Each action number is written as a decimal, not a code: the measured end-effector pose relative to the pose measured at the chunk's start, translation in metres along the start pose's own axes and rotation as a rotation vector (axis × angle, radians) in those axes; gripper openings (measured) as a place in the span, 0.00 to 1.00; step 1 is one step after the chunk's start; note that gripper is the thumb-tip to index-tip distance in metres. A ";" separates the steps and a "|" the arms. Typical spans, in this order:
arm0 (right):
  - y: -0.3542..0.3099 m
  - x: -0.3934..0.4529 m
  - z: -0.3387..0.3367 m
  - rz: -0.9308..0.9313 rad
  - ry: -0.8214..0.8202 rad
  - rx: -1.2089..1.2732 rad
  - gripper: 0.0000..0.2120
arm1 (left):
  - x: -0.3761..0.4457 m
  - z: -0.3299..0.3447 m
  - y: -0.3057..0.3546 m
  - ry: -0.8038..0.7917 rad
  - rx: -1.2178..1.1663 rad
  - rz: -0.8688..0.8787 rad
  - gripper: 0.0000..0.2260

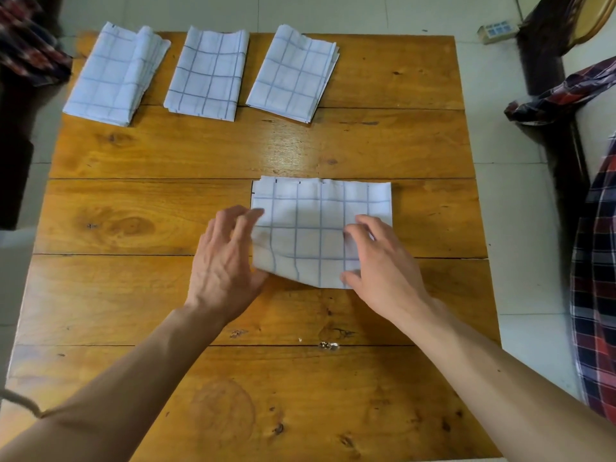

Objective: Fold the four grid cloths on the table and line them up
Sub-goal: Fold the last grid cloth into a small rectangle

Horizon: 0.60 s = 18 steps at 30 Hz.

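Observation:
A white grid cloth point(310, 221) lies partly folded in the middle of the wooden table point(166, 155). My left hand point(226, 261) holds its left edge, thumb under the lifted near-left corner and fingers over the top. My right hand point(376, 261) grips the near-right part, fingers curled on top and thumb at the near edge. Three folded grid cloths lie in a row along the far edge: the left one point(113, 75), the middle one point(206, 75) and the right one point(293, 75).
A plaid garment point(593, 295) hangs off furniture to the right of the table. Another plaid cloth point(26, 45) sits at the far left. A small box point(498, 30) lies on the tiled floor beyond the table's far right corner.

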State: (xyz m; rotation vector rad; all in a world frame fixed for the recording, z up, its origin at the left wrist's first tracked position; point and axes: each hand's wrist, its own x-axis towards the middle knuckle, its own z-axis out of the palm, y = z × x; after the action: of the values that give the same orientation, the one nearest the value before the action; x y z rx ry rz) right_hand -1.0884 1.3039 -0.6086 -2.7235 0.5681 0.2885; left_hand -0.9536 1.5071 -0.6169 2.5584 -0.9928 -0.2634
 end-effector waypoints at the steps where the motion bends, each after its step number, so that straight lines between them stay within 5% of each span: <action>1: 0.000 0.000 0.001 -0.003 0.007 -0.001 0.31 | -0.001 -0.002 0.005 0.018 -0.088 -0.090 0.35; 6: 0.000 -0.001 0.004 -0.015 0.025 -0.001 0.31 | -0.009 -0.015 0.029 0.016 -0.461 -0.284 0.15; 13: 0.004 -0.004 0.007 -0.024 0.055 0.097 0.31 | 0.001 -0.015 0.037 0.041 -0.503 -0.562 0.29; 18: -0.002 -0.011 0.003 -0.035 0.156 0.264 0.24 | 0.011 -0.015 0.043 0.108 -0.614 -0.639 0.15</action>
State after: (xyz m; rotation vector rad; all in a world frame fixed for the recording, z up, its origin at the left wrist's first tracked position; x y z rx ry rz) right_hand -1.0982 1.3108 -0.6081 -2.5098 0.5563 -0.0086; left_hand -0.9668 1.4746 -0.5859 2.1903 0.0008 -0.5007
